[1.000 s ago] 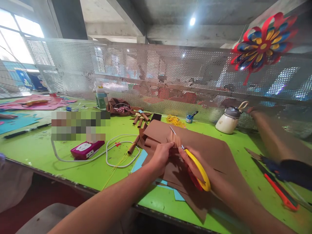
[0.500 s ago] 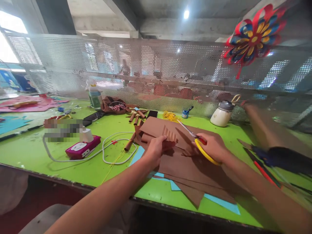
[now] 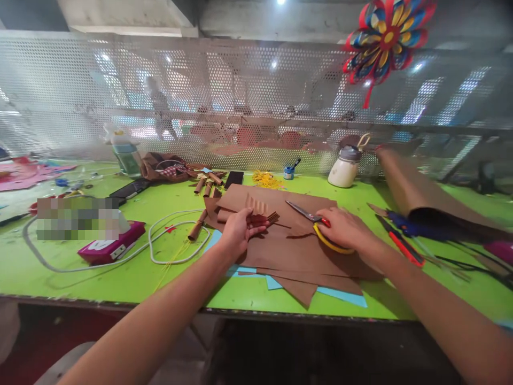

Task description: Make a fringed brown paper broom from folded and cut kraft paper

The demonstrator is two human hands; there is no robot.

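Note:
My left hand (image 3: pixel 237 230) is closed on a small brown paper piece cut into a fringe (image 3: pixel 260 214), held just above the brown paper sheets (image 3: pixel 292 251) on the green table (image 3: pixel 132 272). My right hand (image 3: pixel 342 229) grips yellow-handled scissors (image 3: pixel 316 224), blades pointing left and resting low over the brown sheets. Light blue paper (image 3: pixel 344 297) pokes out from under the brown sheets near the table's front edge.
Rolled brown paper tubes (image 3: pixel 206 187), a dark phone (image 3: pixel 233 179), yellow strips (image 3: pixel 266 180), a small blue pot (image 3: pixel 288 172) and a white kettle-like jar (image 3: pixel 343 168) line the back. A pink device (image 3: pixel 112 243) with white cable lies left. A brown roll (image 3: pixel 417 190), red-handled tool (image 3: pixel 403 240) sit right.
My right hand has drawn the scissors away from the fringed piece to the right and lowered them onto the sheets. My left hand has lowered the fringed piece. The view has tilted down.

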